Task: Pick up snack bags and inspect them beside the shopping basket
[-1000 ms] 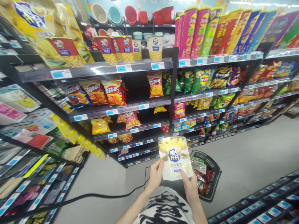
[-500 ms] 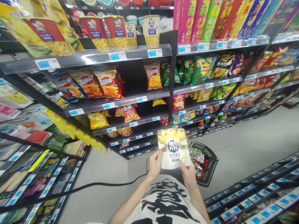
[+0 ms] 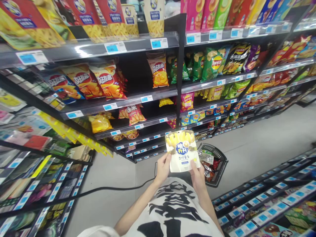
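A white and yellow bag of potato fries point(image 3: 182, 151) is held upright in front of my body, its printed front facing me. My left hand point(image 3: 163, 168) grips its left edge, and my right hand point(image 3: 197, 174) pinches its lower right part with the thumb on the front. Both sets of fingers behind the bag are hidden. Just beyond my right hand, a black shopping basket point(image 3: 219, 164) with several packaged snacks in it stands at floor level.
Ahead are dark shelves point(image 3: 160, 93) with chip bags point(image 3: 108, 79), fry cups point(image 3: 154, 19) and tall colourful boxes point(image 3: 195, 13). Racks point(image 3: 22, 171) rise on the left, and another shelf point(image 3: 259, 210) lies at lower right. A black cable point(image 3: 111, 188) crosses the grey floor point(image 3: 113, 207).
The view has shifted, so the upper shelves look nearer and higher. Both hands still hold the bag, which sits slightly higher in the picture and more level.
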{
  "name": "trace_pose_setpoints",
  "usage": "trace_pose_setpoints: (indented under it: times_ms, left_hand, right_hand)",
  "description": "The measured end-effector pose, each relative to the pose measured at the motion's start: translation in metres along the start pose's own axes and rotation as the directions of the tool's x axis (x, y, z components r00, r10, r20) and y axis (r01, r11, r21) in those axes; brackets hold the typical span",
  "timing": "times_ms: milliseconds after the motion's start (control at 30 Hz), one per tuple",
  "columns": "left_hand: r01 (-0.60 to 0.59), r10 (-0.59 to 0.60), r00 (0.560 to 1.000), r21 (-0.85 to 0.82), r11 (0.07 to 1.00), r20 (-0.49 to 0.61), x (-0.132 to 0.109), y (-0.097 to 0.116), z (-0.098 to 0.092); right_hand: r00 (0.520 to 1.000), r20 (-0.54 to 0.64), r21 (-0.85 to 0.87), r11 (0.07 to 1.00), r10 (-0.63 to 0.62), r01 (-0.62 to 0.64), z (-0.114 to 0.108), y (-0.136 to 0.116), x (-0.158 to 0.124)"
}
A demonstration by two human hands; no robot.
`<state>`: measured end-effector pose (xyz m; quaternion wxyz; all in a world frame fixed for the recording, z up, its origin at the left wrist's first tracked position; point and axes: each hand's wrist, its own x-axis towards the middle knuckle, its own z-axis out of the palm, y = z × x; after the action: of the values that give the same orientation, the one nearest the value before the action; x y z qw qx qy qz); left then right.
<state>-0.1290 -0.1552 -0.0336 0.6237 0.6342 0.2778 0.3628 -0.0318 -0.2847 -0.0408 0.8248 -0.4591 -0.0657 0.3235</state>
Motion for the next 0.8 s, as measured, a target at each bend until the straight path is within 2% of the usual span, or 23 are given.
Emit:
trace_pose_setpoints:
  times_ms: [267,467,567,800]
  left_hand:
    - [0.002,-0.002,1.0,-0.004,1.0,-0.014,0.001,-0.003,0.0]
    - [0.008,-0.008,1.0,-0.014,1.0,-0.008,0.002,0.001,0.001]
    - [-0.005,0.005,1.0,-0.005,1.0,-0.015,0.002,0.001,0.0]
    - [-0.005,0.005,1.0,-0.012,1.0,-0.01,0.002,0.0,-0.001]
  right_hand:
    - [0.999,-0.028,-0.054,0.998,-0.032,0.031,0.006,0.0,-0.002]
    - [1.0,-0.007,-0.127,0.992,-0.009,0.009,-0.003,0.002,0.003]
    - [0.999,-0.033,-0.158,0.987,-0.039,0.033,-0.004,0.002,0.001]
    - [0.995,-0.046,-0.236,0.969,-0.093,0.08,0.01,-0.01,-0.012]
